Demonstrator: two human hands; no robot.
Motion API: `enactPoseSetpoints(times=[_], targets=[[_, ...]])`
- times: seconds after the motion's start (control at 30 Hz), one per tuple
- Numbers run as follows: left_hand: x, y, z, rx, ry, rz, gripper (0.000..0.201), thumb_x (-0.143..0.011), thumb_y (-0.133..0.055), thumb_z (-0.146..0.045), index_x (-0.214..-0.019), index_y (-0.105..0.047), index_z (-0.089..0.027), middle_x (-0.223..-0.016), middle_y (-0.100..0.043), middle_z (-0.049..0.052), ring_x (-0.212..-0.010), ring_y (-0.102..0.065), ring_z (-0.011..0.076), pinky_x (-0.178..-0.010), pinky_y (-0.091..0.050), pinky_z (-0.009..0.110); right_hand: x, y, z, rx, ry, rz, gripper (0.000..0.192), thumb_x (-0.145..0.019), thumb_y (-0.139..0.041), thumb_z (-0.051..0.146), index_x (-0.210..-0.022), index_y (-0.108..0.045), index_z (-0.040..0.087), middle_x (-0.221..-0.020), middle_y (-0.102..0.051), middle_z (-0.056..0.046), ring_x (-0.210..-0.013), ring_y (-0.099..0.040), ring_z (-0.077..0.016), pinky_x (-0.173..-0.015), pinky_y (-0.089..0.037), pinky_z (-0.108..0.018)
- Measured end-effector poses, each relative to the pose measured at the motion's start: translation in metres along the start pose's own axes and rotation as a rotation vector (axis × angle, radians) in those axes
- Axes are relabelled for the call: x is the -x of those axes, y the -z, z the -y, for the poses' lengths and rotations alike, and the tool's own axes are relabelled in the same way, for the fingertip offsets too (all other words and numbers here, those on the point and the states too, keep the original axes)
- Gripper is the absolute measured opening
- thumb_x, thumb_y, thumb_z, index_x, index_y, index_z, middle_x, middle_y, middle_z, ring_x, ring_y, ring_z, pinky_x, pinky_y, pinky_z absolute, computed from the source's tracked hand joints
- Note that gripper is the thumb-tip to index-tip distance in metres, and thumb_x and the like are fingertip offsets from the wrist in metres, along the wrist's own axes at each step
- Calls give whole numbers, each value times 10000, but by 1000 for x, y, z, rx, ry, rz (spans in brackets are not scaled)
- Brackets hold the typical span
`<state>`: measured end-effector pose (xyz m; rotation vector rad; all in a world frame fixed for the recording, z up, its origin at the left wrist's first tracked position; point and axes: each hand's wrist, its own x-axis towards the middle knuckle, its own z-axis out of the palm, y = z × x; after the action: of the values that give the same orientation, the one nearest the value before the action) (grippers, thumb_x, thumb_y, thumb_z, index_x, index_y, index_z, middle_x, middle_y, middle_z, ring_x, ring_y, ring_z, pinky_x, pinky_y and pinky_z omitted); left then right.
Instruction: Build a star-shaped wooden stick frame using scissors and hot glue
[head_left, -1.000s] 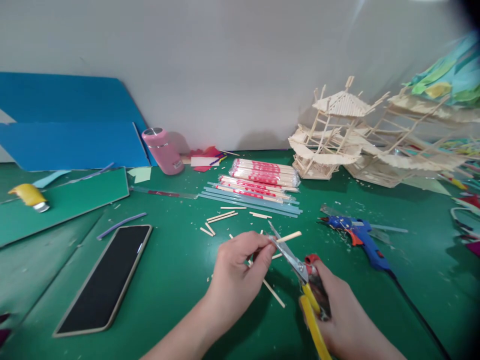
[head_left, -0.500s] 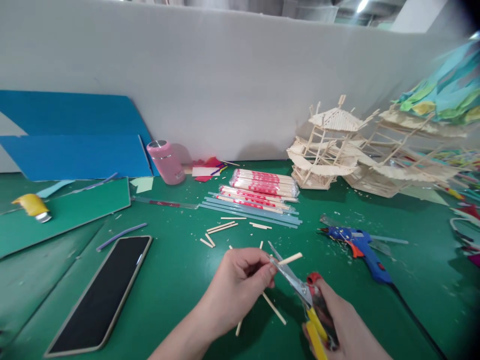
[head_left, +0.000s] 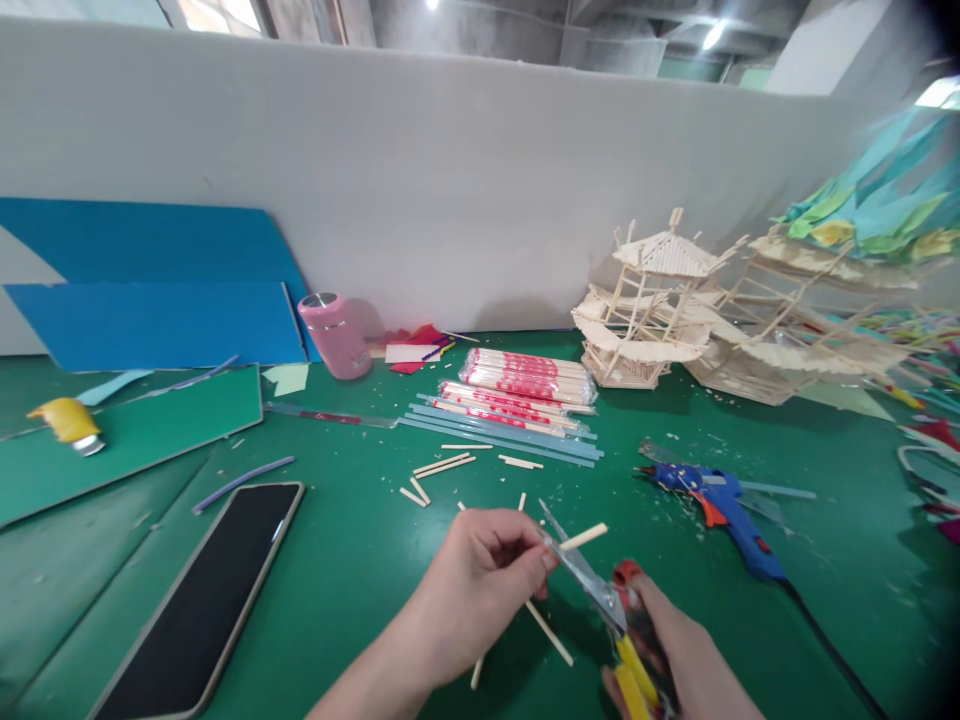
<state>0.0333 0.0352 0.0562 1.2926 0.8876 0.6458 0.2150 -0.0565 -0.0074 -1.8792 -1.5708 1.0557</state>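
My left hand (head_left: 476, 590) pinches a thin wooden stick (head_left: 581, 538) whose free end pokes out to the right. My right hand (head_left: 679, 665) grips yellow-and-red handled scissors (head_left: 592, 590), and their blades close around the stick right beside my left fingertips. Several short cut stick pieces (head_left: 442, 465) lie on the green table (head_left: 352, 560) in front of my hands. One longer stick (head_left: 547, 632) lies under my left hand.
Wrapped chopstick packs (head_left: 529, 375) and blue strips lie ahead. A blue glue gun (head_left: 724, 500) is on the right, a phone (head_left: 199, 600) on the left, a pink bottle (head_left: 337, 335) and blue boards behind. Stick-built pavilion models (head_left: 660, 300) stand at the back right.
The view has tilted upward, so the hands sit lower in frame. The hands keep the same grip on stick and scissors; the blades stay at the stick.
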Motion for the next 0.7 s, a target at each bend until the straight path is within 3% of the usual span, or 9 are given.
enactPoseSetpoints(times=[0.33, 0.5, 0.7], targets=[[2, -9, 3, -37, -11, -27, 252, -724, -524, -323, -658, -602, -93, -572, -487, 13, -536, -388, 105, -500, -301, 235, -4, -1, 2, 51, -15, -37, 425, -654, -568, 310, -1038, -439, 179, -942, -623, -79, -787, -608, -178, -726, -474, -231], [3, -10, 3, -52, -29, -19, 242, -723, -525, -303, -651, -610, -89, -545, -480, 3, -522, -389, 97, -492, -287, 224, 0, 0, 5, 14, -39, -92, 220, -676, -568, 319, -864, -540, 207, -727, -644, -28, -629, -610, -168, -598, -488, -224], [2, -4, 0, 115, 103, 111, 188, -663, -591, -282, -600, -596, -105, -497, -495, -9, -465, -415, 75, -461, -284, 194, 0, 11, 3, 42, 1, -60, 367, -623, -678, 221, -971, -563, 228, -819, -656, -10, -734, -623, -197, -699, -480, -249]])
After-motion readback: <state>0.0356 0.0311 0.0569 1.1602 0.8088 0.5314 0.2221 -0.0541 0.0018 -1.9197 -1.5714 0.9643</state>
